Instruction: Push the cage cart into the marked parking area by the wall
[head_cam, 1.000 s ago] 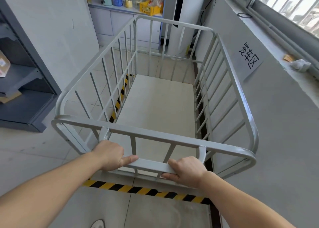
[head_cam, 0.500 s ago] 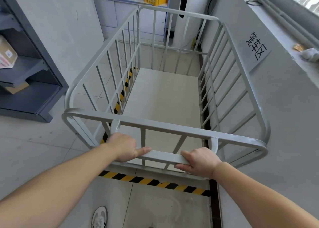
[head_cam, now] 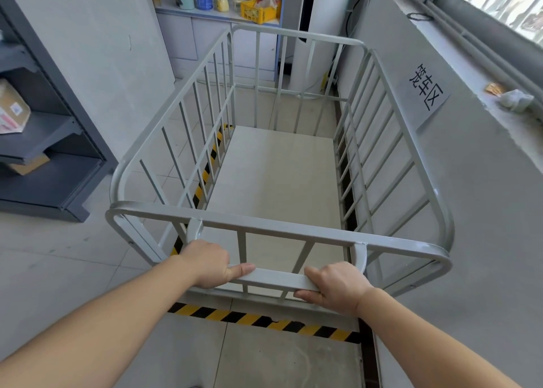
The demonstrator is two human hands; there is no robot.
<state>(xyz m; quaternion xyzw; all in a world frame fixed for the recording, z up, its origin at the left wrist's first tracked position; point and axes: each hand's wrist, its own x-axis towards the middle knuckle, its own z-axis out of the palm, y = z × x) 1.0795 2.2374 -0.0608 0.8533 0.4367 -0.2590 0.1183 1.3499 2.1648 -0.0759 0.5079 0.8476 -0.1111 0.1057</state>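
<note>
A grey-white barred cage cart (head_cam: pixel 276 229) with an empty pale deck fills the middle of the head view, its right side close along the grey wall (head_cam: pixel 484 226). My left hand (head_cam: pixel 207 262) and my right hand (head_cam: pixel 338 287) both grip the flat push handle (head_cam: pixel 276 279) at the near end. Yellow-black hazard tape (head_cam: pixel 264 320) crosses the floor just behind the cart, and another strip (head_cam: pixel 208 164) runs along its left side. A paper sign (head_cam: pixel 424 92) with black characters hangs on the wall to the right.
A dark grey shelf unit (head_cam: pixel 50 152) holding a cardboard box (head_cam: pixel 11 111) stands at the left. Beyond the cart are a white cabinet counter (head_cam: pixel 217 17) with bottles and a yellow crate, and a white column (head_cam: pixel 320 20). A window ledge (head_cam: pixel 470 64) runs along the right wall.
The cart has rolled a little further forward past the rear tape line and sits more squarely between the tape strips. Both hands stay on the handle. My shoe has left the view.
</note>
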